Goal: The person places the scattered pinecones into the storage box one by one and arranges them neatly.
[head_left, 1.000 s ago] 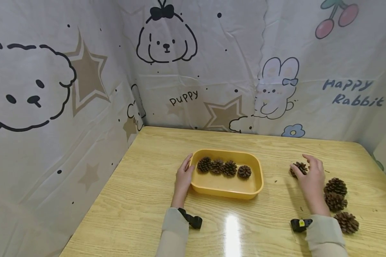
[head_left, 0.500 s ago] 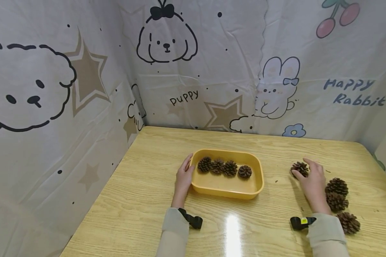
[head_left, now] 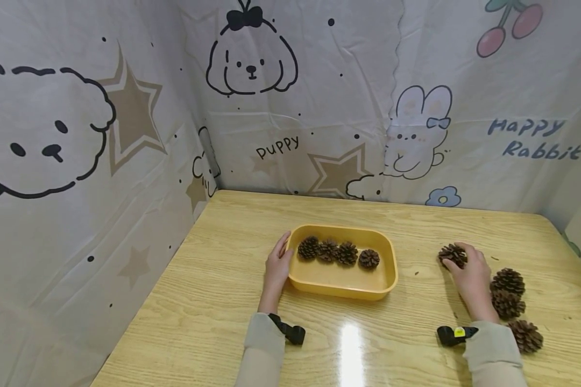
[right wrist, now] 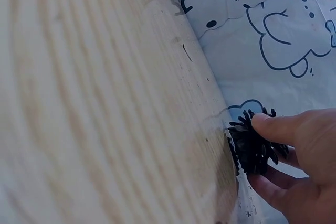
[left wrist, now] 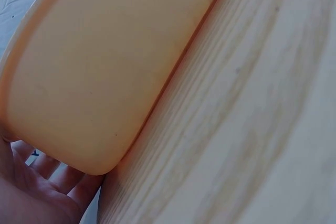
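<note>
Sleeves (head_left: 263,338) are closest to the camera, light beige, each with a black wrist gadget (head_left: 294,335) at the cuff. Just beside the right cuff sits a lone pine cone (head_left: 526,337), and past that a touching pair (head_left: 508,305) on the wood-grain table (head_left: 406,333). Next up, the left hand (head_left: 277,269) has hold of the yellow tray (head_left: 341,290) by its left end, thumb at the rim and fingers along the outside wall. Inside are four cones (head_left: 347,254) lined up toward the far side, the rightmost slightly apart. Right hand (head_left: 474,279) is well off to the tray's right, pinching the gripped cone (head_left: 451,253) out at the fingertips, thumb on one side, fingers on the other. Cone pokes out past them, away from the palm; can't tell if it's touching the table. Behind everything hangs a pale cloth (head_left: 319,107) with puppy and rabbit doodles.
</note>
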The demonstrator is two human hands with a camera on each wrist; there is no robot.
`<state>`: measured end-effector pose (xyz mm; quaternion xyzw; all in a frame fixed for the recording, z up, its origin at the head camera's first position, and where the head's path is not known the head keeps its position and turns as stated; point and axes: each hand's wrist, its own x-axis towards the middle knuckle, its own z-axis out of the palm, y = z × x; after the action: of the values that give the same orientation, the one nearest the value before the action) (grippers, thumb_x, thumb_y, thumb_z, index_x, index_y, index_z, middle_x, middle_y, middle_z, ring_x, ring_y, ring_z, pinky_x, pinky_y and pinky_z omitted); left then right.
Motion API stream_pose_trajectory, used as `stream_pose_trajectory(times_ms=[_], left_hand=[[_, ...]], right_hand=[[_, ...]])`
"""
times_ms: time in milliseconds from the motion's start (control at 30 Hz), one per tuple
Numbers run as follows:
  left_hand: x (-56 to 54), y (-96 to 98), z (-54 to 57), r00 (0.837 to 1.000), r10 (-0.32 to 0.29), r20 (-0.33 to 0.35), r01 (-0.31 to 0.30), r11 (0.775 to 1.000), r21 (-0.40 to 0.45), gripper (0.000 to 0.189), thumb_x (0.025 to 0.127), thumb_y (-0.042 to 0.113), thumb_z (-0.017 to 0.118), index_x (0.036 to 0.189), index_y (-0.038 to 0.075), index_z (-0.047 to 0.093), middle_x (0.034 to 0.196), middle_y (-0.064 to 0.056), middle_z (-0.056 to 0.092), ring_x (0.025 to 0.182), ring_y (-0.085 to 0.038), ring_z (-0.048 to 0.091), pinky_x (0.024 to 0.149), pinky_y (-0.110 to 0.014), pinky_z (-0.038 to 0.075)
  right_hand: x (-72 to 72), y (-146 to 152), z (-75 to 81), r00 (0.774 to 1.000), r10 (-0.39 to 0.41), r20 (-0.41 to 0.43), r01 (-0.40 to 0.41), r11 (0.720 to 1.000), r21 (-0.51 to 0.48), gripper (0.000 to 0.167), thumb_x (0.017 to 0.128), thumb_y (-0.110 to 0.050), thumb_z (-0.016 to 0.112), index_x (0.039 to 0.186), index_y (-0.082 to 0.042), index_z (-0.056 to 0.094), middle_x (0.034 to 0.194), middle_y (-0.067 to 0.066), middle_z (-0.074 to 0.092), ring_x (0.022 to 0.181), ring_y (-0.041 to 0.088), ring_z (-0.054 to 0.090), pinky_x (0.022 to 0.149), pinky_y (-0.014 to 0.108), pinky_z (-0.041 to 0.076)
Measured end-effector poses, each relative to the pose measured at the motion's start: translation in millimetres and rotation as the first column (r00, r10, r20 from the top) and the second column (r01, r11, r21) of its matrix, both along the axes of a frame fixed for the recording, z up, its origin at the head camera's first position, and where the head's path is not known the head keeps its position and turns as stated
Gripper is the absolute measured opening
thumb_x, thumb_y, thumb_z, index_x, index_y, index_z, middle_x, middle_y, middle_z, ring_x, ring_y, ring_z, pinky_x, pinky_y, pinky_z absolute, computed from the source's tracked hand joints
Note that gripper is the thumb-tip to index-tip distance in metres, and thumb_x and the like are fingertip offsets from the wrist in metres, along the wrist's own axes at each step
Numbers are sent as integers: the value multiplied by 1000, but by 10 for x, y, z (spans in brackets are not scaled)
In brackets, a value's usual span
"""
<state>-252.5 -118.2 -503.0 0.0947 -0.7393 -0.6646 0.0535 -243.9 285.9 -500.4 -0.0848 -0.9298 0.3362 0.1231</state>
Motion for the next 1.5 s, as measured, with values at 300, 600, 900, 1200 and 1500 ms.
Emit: stream_pose_trajectory(times_ms=[300,600,900,1200,1500], left_hand=[[116,2,192,999,-33,17,33,999,28,48,100,10,46,148,12,45,150,-19,45,139,-34,45,111,-49,43],[266,30,422,999,-46,7,46,999,27,48,100,8,45,148,9,44,150,-20,45,138,-35,46,110,-48,44],[244,19,406,999,-52,15,51,998,40,48,100,9,46,148,11,44,151,-19,44,139,-33,45,111,-47,43],[130,12,264,1000,-21,23,21,1000,3,48,99,9,46,147,11,46,150,-19,45,138,-34,46,110,-48,44],[-6,-2,-11,1000,-1,0,1,1000,14,47,100,13,48,146,21,48,150,-14,48,139,-30,47,110,-46,44]], right_hand=[[24,-65,51,998,-6,-57,6,1000,-2,51,97,-11,59,143,4,41,137,37,41,119,56,41,97,70,35],[41,-136,86,991,54,-126,-52,999,15,49,96,-11,60,140,5,44,134,37,42,101,54,54,84,64,49],[26,-255,145,984,94,-154,-100,995,-29,50,95,-9,61,140,5,44,135,37,42,113,55,47,91,63,49],[55,-400,192,974,119,-193,-130,991,-44,50,94,-9,63,139,3,46,135,33,44,118,51,48,93,60,49],[88,-515,222,958,137,-253,-150,988,-30,50,91,-8,67,137,-1,50,135,26,48,118,43,53,93,48,50]])
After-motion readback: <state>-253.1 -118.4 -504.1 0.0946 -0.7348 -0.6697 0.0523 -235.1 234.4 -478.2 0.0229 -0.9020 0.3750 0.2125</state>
